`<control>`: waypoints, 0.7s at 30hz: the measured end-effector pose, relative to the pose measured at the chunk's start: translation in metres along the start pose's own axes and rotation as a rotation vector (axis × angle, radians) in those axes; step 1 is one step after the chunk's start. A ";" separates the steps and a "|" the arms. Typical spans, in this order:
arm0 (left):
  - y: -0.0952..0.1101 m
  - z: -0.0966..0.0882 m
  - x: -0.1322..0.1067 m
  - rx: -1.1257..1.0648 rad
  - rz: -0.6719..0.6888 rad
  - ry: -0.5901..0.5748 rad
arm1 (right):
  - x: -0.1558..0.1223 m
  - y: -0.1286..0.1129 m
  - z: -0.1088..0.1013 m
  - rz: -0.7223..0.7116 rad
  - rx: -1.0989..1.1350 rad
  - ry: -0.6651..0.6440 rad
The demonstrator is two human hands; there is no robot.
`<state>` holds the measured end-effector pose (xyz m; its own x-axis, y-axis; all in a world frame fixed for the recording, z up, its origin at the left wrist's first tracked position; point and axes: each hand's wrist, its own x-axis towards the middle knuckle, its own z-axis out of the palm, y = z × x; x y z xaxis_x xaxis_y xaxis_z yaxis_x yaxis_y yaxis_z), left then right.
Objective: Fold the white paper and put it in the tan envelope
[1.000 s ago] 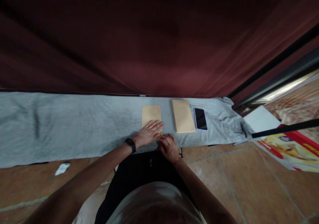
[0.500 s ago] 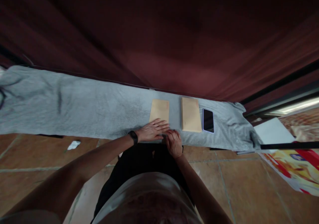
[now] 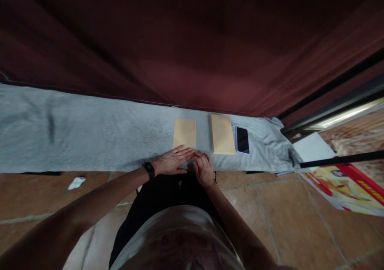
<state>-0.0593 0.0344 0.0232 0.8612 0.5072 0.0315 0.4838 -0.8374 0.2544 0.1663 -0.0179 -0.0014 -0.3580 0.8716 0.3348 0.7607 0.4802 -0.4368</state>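
A tan envelope (image 3: 184, 132) lies on a long grey cloth (image 3: 99, 132) spread on the floor. My left hand (image 3: 172, 161) lies flat with fingers stretched out, covering the envelope's near end. My right hand (image 3: 203, 168) is beside it with fingers curled down at the envelope's near right corner; what they pinch is hidden. A second tan envelope stack (image 3: 222, 139) lies to the right, apart from both hands. A dark phone (image 3: 242, 140) rests next to that stack.
A dark red curtain (image 3: 192, 50) hangs behind the cloth. At the right lie a white sheet (image 3: 313, 147), a black bar (image 3: 342, 159) and a colourful printed poster (image 3: 345, 187). A crumpled white scrap (image 3: 76, 182) sits on the brown tiles at left.
The camera has swung, shifting the whole scene. My hands have slid slightly nearer along the envelope's near end, so more of it shows; the right hand stays curled at its corner.
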 end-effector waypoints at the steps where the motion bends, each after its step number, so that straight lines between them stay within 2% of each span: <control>1: 0.000 0.000 -0.001 0.001 0.004 -0.002 | 0.000 -0.001 -0.001 0.000 -0.004 -0.013; 6: 0.000 -0.001 -0.007 0.029 0.005 -0.030 | -0.007 0.000 -0.002 -0.011 -0.084 -0.093; 11: -0.001 0.002 -0.017 0.029 -0.009 -0.013 | -0.013 0.003 -0.001 -0.013 -0.140 -0.112; 16: -0.002 0.003 -0.034 0.016 -0.022 -0.006 | -0.016 0.002 0.000 0.009 -0.150 -0.077; 21: -0.001 0.000 -0.053 -0.009 -0.053 0.009 | -0.006 -0.003 0.001 0.131 -0.136 -0.001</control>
<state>-0.1057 0.0083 0.0216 0.8330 0.5527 0.0268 0.5273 -0.8075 0.2643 0.1658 -0.0242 -0.0028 -0.2519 0.9258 0.2818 0.8668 0.3453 -0.3597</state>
